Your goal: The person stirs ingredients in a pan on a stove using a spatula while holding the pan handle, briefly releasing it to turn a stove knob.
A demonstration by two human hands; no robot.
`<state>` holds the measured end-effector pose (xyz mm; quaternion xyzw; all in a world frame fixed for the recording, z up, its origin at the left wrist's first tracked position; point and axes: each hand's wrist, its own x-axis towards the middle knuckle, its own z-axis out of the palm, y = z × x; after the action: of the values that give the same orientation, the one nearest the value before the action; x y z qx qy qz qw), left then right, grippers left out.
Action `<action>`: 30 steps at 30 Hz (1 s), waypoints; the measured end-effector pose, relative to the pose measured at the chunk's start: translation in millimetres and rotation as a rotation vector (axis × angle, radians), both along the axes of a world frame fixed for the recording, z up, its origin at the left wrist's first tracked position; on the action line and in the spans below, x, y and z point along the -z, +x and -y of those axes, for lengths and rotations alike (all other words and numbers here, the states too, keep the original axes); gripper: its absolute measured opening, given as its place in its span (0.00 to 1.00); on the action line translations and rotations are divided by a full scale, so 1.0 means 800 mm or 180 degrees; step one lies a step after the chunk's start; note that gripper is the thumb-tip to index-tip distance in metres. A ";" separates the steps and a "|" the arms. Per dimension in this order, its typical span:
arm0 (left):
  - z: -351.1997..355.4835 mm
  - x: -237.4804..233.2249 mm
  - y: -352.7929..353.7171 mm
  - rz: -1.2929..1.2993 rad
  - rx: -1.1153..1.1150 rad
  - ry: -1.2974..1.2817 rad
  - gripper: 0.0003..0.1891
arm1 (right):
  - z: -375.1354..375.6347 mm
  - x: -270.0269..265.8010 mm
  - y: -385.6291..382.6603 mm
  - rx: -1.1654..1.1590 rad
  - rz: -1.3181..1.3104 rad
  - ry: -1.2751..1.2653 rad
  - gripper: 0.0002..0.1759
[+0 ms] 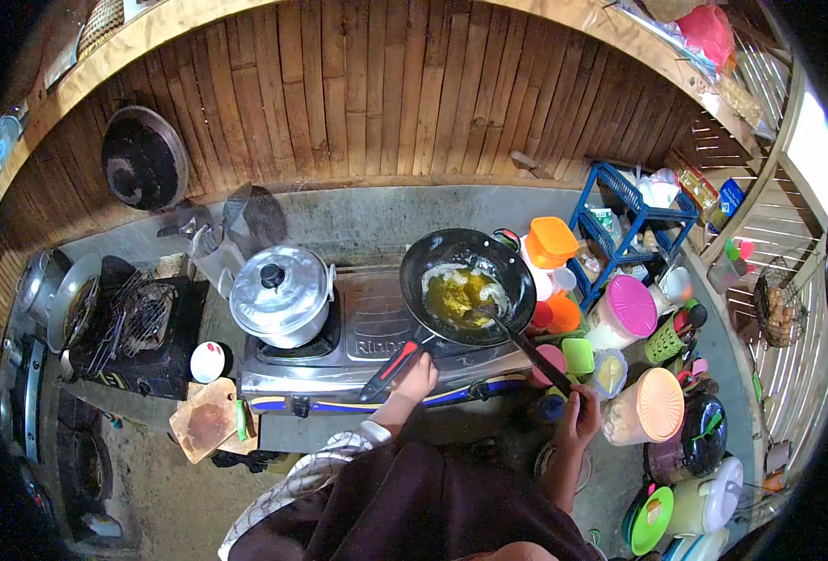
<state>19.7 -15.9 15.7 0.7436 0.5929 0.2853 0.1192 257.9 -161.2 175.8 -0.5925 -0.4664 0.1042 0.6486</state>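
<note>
A black wok [468, 241] stands on the right burner of the stove, with yellow egg-like food [465, 292] and oil in its middle. My left hand [416, 379] is closed at the wok's black and red handle [393, 370], its fingers partly hidden beside and under it. In my right hand [578, 415] is the dark handle of a long spatula [535, 357]. The spatula's tip rests in the food, partly covered by it. On the left burner sits a lidded silver pot [281, 297].
Left of the stove [369, 323] are a white cup [207, 362], a cutting board [207, 421] with a green-handled knife [241, 419], and a charred grill stove [148, 323]. On the right crowd several plastic containers [551, 241], a blue rack [627, 220] and a peach-lidded tub [659, 405].
</note>
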 end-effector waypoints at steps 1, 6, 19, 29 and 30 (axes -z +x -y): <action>0.000 0.000 0.001 0.0001 -0.0006 0.0000 0.13 | -0.003 0.002 0.000 -0.0073 0.0301 0.0081 0.05; -0.003 0.012 0.000 0.0006 -0.0004 0.0279 0.11 | -0.019 0.009 -0.011 -0.0338 0.0713 0.0172 0.07; 0.000 0.004 -0.001 -0.0170 -0.0029 0.0284 0.11 | -0.068 0.044 -0.035 -0.0864 0.0589 -0.0548 0.14; 0.000 0.009 0.000 -0.0112 0.0007 0.0043 0.12 | -0.070 0.049 -0.041 -0.0958 0.0305 -0.1130 0.19; 0.000 0.010 0.000 -0.0103 0.0024 0.0013 0.12 | -0.067 0.047 -0.041 -0.0952 0.0376 -0.1046 0.19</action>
<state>20.0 -16.3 7.5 0.7506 0.5914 0.2740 0.1091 225.3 -107.2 137.9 -0.6195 -0.5629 0.2388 0.4923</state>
